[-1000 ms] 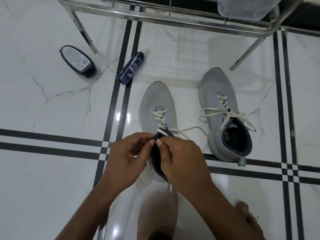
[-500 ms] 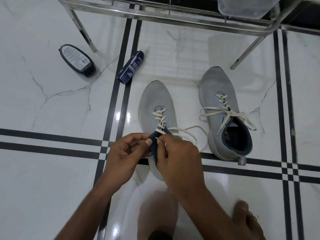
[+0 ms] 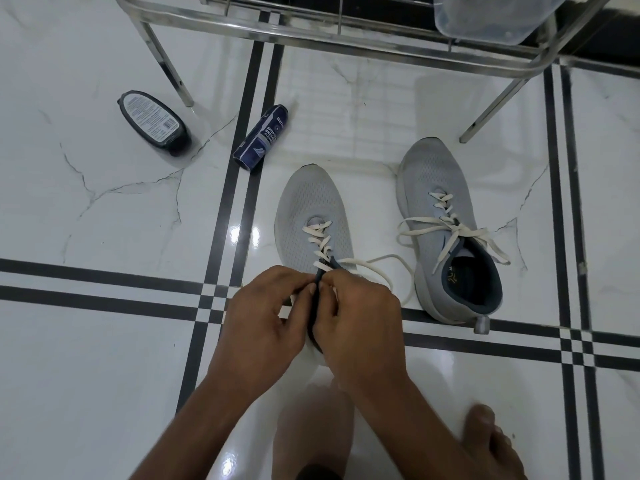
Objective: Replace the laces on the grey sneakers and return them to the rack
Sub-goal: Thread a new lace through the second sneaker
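Observation:
Two grey sneakers stand on the white tiled floor. The left sneaker (image 3: 313, 209) is partly laced with a cream lace (image 3: 322, 242); a loose loop of it (image 3: 388, 263) trails to the right. My left hand (image 3: 263, 317) and my right hand (image 3: 356, 313) meet over its dark tongue, fingers curled, pinching at the tongue and the lace near the upper eyelets. The hands hide the shoe's rear half. The right sneaker (image 3: 436, 181) sits apart, laced, its lace ends (image 3: 485, 244) lying loose across the opening.
A steel rack (image 3: 346, 36) stands at the back, holding a clear plastic box (image 3: 491, 15). A dark shoe-polish bottle (image 3: 154, 123) and a blue cleaner can (image 3: 261, 136) lie on the floor at left. My bare foot (image 3: 491, 441) is at bottom right.
Both hands stay on the left sneaker's tongue; the fingertips have shifted slightly and closed together at the upper eyelets. The loose lace loop has moved a little.

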Motion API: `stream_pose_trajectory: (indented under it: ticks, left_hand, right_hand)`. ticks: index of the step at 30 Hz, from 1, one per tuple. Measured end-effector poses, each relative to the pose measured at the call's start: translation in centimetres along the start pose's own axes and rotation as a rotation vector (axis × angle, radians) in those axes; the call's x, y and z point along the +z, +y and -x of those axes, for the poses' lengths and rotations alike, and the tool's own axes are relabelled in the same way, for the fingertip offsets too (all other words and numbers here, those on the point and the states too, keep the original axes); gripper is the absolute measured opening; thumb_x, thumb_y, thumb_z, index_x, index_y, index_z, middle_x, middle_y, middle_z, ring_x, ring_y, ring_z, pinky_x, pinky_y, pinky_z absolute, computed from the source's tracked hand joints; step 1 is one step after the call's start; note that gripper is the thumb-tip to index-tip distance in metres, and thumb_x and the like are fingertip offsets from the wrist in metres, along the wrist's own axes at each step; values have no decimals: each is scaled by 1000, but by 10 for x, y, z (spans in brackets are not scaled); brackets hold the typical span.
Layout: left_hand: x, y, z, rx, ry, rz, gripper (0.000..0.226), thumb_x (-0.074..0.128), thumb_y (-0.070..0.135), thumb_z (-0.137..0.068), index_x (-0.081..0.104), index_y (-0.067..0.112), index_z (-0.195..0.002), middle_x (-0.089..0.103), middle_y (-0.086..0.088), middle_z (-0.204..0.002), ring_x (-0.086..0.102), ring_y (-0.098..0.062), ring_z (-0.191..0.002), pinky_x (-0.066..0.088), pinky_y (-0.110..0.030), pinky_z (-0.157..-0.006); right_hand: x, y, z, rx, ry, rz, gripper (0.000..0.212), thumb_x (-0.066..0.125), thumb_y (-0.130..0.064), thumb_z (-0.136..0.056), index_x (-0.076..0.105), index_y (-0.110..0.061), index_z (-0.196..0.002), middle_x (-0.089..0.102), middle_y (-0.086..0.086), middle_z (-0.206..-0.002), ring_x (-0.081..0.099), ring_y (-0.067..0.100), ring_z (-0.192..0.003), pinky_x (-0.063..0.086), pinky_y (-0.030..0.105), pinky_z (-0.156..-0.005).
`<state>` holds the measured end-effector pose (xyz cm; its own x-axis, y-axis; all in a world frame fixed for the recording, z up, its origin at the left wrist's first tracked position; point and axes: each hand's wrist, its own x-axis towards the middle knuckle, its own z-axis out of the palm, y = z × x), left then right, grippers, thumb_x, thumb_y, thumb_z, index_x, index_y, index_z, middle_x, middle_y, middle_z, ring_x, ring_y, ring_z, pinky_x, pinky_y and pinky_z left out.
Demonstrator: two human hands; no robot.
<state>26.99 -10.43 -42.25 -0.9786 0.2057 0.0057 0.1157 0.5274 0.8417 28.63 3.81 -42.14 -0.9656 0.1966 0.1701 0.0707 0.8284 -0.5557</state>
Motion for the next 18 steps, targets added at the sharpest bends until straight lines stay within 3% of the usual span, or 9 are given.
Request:
stream_pose_trajectory:
  ticks: [2,4,7,12,15,18]
  left_hand:
    - [2,0,0,-8,22,44,18,68,15,-103,81,19,-114,75,13,-105,72,-9,-99,61,-23,-82]
    - [5,0,3,-79,39,123,17,70,10,-104,79,19,-114,75,13,-106,73,-10,-102,59,-20,-87]
    - [8,-3,8,-204,69,215,22,74,11,-99,77,23,-117,77,16,-107,75,-6,-104,61,-20,-89]
    - [7,-7,5,-423,65,432,19,72,8,-100,81,17,-115,83,7,-99,80,-11,-94,67,-31,-76]
    - [4,-5,2,-533,54,584,17,71,5,-100,81,12,-111,83,0,-97,80,-15,-93,62,-20,-77]
    - [2,-12,1,-607,17,691,17,71,7,-99,81,10,-113,83,-6,-101,80,-22,-99,63,-23,-86]
  right_hand:
    - [-3,1,3,93,-42,-51,44,43,-38,-100,76,-15,-84,70,-4,-68,48,3,-58,32,4,-65]
    - [-3,-2,6,112,-76,-77,48,40,-42,-103,78,-16,-93,74,-4,-77,56,4,-63,39,4,-72]
    - [-6,-4,5,53,-97,-81,46,41,-40,-104,79,-14,-97,76,-2,-80,69,12,-66,57,22,-68]
    - [-14,-3,-1,89,-147,-50,24,54,-27,-106,75,-17,-98,71,-4,-75,65,11,-62,59,34,-60]
    - [-16,-4,-4,95,-114,-53,9,69,-20,-103,74,-16,-96,68,-5,-68,60,9,-55,54,26,-53]
    - [-13,-2,-1,75,-99,-41,9,72,-17,-100,74,-14,-92,67,-4,-67,54,5,-53,44,13,-54]
